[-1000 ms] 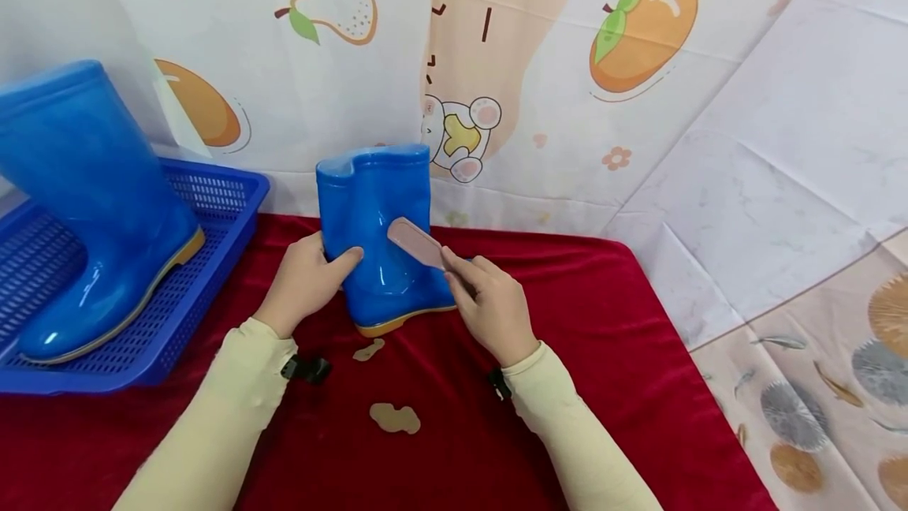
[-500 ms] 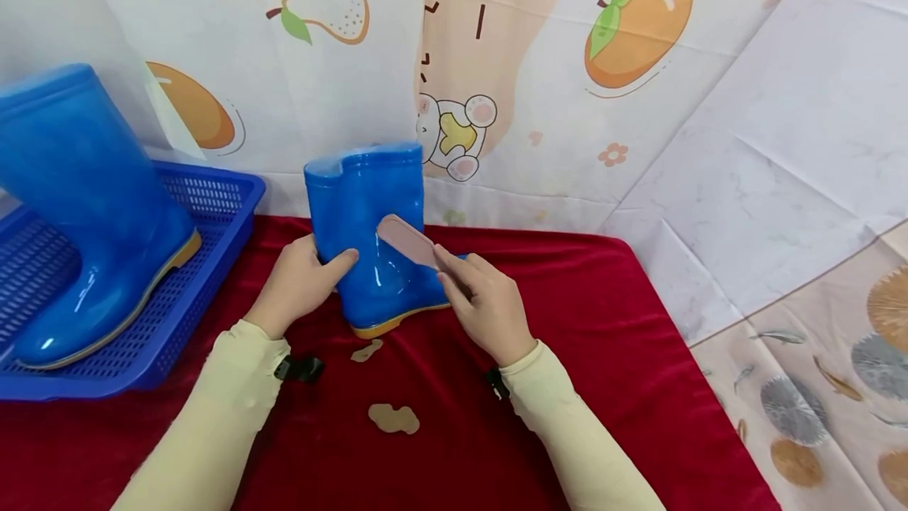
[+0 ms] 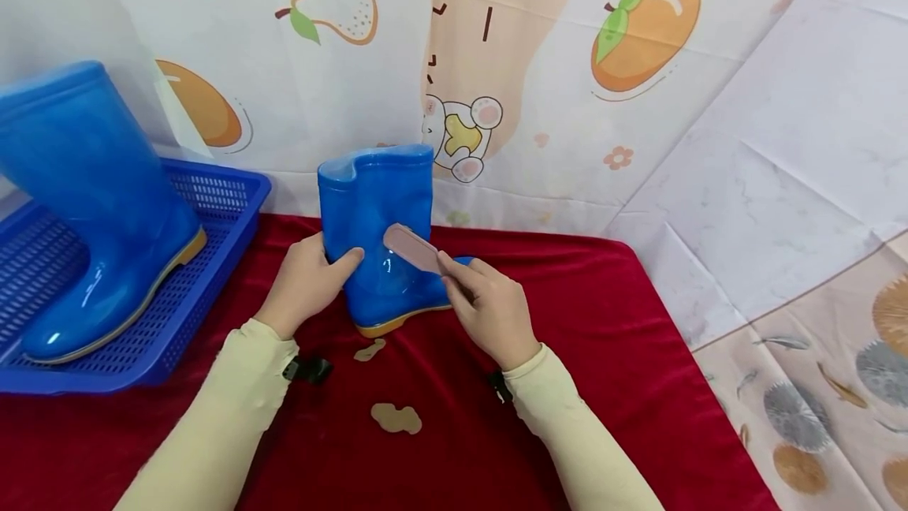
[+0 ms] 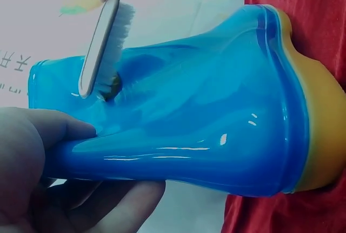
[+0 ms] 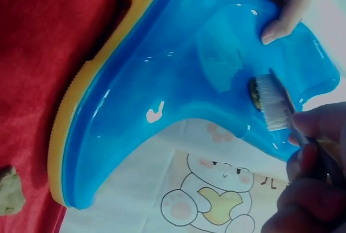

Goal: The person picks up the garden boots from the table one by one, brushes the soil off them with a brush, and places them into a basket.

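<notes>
A glossy blue rain boot (image 3: pixel 379 203) with a yellow sole stands on the red cloth. My left hand (image 3: pixel 301 278) grips its shaft at the left, thumb on the near side and fingers behind. In my right hand (image 3: pixel 496 307) is a brush (image 3: pixel 414 249) with a pinkish back, held by its handle between thumb and fingers. Its white bristles (image 5: pixel 271 102) press on the shaft, as the right wrist view shows. A dark, muddy-looking spot (image 4: pixel 112 88) lies at the bristles, partly covered by them in the left wrist view.
At the left, a blue perforated basket (image 3: pixel 159 353) holds a second blue boot (image 3: pixel 106 203). Two brownish flat patches, a small one (image 3: pixel 370 350) and a larger one (image 3: pixel 397 418), lie on the red cloth (image 3: pixel 603 416). A printed white curtain (image 3: pixel 539 180) hangs close behind.
The brush has shifted slightly down and left on the boot's shaft. The left hand keeps its grip. The whole head view swayed a little sideways and back.
</notes>
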The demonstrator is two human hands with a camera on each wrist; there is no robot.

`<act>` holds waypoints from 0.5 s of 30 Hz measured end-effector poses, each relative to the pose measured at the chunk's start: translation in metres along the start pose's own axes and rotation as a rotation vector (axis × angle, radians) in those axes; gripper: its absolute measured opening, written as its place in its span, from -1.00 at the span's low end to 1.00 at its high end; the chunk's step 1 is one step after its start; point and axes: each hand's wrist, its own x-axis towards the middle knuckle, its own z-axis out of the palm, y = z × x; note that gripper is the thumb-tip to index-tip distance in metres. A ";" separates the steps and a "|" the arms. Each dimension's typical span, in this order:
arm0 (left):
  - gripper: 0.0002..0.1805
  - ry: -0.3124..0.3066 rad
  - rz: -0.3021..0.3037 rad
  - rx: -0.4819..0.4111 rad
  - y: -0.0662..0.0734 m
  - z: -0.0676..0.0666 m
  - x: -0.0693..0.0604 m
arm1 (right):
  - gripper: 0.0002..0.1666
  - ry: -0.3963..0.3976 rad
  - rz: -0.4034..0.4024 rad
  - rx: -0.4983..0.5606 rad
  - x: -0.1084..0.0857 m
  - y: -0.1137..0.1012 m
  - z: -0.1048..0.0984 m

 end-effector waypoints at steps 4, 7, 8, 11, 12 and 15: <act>-0.34 0.029 -0.032 -0.002 -0.001 -0.003 0.000 | -0.57 -0.020 0.010 -0.002 0.001 -0.001 -0.003; -0.33 0.046 -0.040 -0.002 -0.003 -0.005 0.000 | -0.57 -0.016 0.008 0.005 0.002 -0.001 -0.003; -0.33 0.044 -0.040 -0.001 -0.003 -0.005 0.000 | -0.57 -0.008 0.004 0.012 0.002 -0.001 -0.003; -0.35 -0.001 -0.016 0.005 -0.003 -0.005 0.000 | -0.54 0.022 -0.023 0.045 0.002 0.000 -0.002; -0.36 -0.025 -0.003 0.007 -0.002 -0.005 0.000 | -0.53 0.031 -0.035 0.054 0.002 0.000 -0.002; -0.39 -0.084 0.035 0.016 0.002 -0.003 0.001 | -0.51 0.039 -0.058 0.059 0.002 0.000 0.000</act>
